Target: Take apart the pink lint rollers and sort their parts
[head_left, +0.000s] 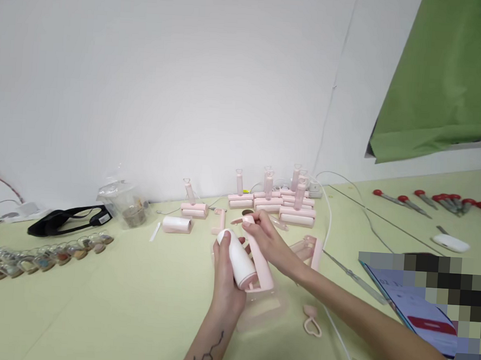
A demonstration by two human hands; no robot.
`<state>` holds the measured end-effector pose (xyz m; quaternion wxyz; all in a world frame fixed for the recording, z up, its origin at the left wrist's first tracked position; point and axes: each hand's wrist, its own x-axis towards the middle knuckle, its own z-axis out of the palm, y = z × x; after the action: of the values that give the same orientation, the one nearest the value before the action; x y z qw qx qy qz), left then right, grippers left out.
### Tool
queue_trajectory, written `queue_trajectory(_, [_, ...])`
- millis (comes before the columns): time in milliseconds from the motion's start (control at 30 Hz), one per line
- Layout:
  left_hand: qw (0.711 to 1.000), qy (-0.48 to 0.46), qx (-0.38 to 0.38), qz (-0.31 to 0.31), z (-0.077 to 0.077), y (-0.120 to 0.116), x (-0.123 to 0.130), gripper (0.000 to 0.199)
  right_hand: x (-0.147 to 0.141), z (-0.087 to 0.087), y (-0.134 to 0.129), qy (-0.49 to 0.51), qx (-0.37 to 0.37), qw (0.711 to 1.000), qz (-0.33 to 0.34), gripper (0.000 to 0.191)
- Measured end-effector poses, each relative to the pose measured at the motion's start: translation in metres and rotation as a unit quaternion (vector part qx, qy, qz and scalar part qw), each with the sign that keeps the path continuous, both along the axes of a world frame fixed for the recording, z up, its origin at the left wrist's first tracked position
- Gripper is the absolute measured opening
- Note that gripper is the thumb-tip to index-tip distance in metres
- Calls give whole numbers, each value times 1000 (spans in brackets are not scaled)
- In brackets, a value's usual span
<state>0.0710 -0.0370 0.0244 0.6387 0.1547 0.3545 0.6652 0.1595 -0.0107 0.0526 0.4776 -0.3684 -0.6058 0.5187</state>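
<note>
A white roll [238,260] with a pink end lies tilted in my left hand [227,274], whose fingers wrap round it. My right hand [263,237] grips the upper end of a pink frame piece [262,265] that runs along the roll's right side. The lower end of the frame reaches the roll's pink end. Under my hands, a translucent pink cover [263,312] rests on the table. To the right lie a heart-shaped pink handle piece [312,325] and another pink frame [316,252].
Several assembled pink rollers [297,216] stand along the wall. A white roll [176,224] lies left of them. Small jars [44,260], black straps [71,218] and a plastic bag [130,208] are at left. A phone [415,310], tweezers [354,276] and red-tipped tools [402,199] are at right.
</note>
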Motion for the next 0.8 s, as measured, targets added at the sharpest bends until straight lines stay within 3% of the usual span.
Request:
queue_trajectory(133, [999, 51, -8, -5, -2, -10, 1, 24, 0, -3, -2, -19, 12, 1000, 11, 16])
queue_trajectory(333, [994, 82, 18, -68, -2, -26, -2, 40, 1, -4, -12, -33, 63, 997, 34, 12])
queue_trajectory(467, [983, 176, 7, -55, -3, -37, -2, 41, 3, -6, -23, -125, 129, 982, 54, 8])
queue_trajectory(600, [954, 295, 2, -52, -15, -42, -16, 45, 0, -13, -27, -261, 223, 937, 59, 12])
queue_trajectory(700, [924, 375, 67, -35, -23, -40, -39, 51, 0, -16, -23, -298, 249, 918, 84, 15])
queue_trajectory(800, [871, 470, 132, -56, -21, -37, -59, 63, 3, -14, -16, -324, 251, 906, 105, 16])
